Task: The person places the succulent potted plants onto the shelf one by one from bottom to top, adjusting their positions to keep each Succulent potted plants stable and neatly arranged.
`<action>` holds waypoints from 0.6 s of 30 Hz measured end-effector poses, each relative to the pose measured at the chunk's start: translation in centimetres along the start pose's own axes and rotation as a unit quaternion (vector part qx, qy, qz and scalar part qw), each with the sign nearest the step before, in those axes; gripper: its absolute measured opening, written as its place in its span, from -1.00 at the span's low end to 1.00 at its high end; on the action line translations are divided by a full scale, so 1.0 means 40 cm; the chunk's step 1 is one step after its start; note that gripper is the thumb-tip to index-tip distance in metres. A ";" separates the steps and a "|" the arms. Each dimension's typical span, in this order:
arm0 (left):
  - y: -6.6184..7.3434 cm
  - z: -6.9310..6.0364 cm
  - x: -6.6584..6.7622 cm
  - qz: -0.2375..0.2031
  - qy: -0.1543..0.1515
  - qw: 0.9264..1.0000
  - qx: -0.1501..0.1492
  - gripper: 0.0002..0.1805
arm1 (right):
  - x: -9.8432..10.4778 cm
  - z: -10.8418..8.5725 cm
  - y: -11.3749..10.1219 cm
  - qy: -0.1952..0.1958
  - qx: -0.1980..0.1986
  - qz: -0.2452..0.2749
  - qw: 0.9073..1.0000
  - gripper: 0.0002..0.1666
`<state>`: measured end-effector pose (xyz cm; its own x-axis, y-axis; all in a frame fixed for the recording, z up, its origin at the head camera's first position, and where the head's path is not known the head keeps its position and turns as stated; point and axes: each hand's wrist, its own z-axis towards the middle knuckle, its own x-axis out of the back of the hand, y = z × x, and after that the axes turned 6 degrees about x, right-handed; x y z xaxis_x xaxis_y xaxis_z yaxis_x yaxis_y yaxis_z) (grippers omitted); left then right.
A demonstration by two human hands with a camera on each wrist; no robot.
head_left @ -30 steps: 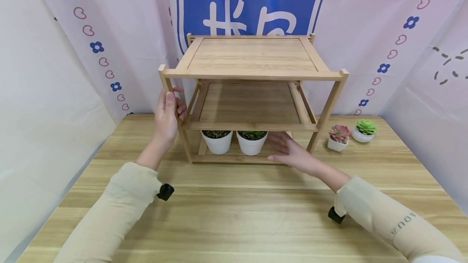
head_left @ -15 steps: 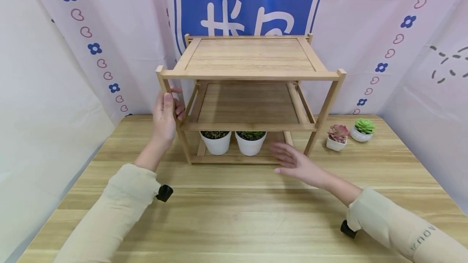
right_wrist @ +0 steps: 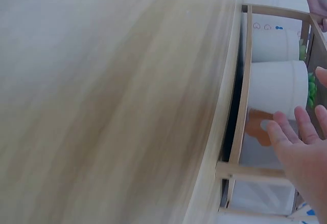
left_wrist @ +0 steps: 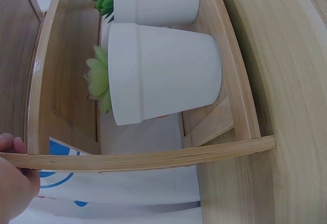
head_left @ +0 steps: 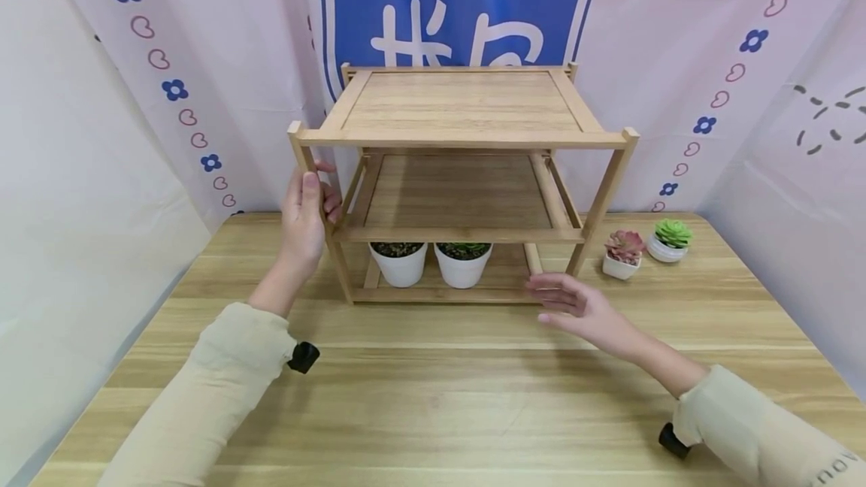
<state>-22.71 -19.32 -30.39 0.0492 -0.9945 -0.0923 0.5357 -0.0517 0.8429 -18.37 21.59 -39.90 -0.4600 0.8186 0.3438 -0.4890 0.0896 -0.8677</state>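
A wooden three-tier shelf (head_left: 467,100) stands on the table, its front left post gripped by my left hand (head_left: 304,220) just above the middle tier. Two white pots stand side by side on the bottom tier: the left pot (head_left: 399,270) and the right pot (head_left: 463,270). Green succulent leaves (left_wrist: 99,81) rise from the pots in the left wrist view; the middle tier hides most of them in the head view. My right hand (head_left: 585,314) holds nothing, its fingers extended, in front of the shelf's lower right corner.
Right of the shelf, a pink succulent in a small square white pot (head_left: 622,265) stands beside a green succulent in a round white pot (head_left: 668,250). The wooden tabletop (head_left: 433,397) stretches in front. A printed curtain (head_left: 676,43) hangs behind.
My right hand has drawn back from beside the right pot, moving right and toward me, out of the bottom tier. The left hand keeps its grip on the post.
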 end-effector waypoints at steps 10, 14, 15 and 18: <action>-0.001 0.002 0.002 0.011 -0.003 1.000 -0.002 -0.58 | 0.036 -0.035 0.001 0.006 -0.003 -0.024 1.000 -0.60; 0.000 0.001 0.002 0.012 -0.003 1.000 -0.004 -0.58 | 0.052 -0.051 0.001 0.012 -0.001 -0.033 0.999 -0.61; 0.000 0.001 0.002 0.012 -0.003 1.000 -0.004 -0.58 | 0.056 -0.055 0.001 0.015 0.001 -0.034 0.999 -0.62; 0.002 -0.001 0.002 0.013 -0.002 1.000 -0.003 -0.58 | 0.072 -0.068 0.000 0.026 0.008 -0.035 0.999 -0.63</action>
<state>-22.64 -19.39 -30.34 0.0594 -0.9959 -0.0679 0.5385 -0.0253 0.8422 -17.69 25.48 -39.90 -0.3847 0.8394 0.3839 -0.5307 0.1392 -0.8361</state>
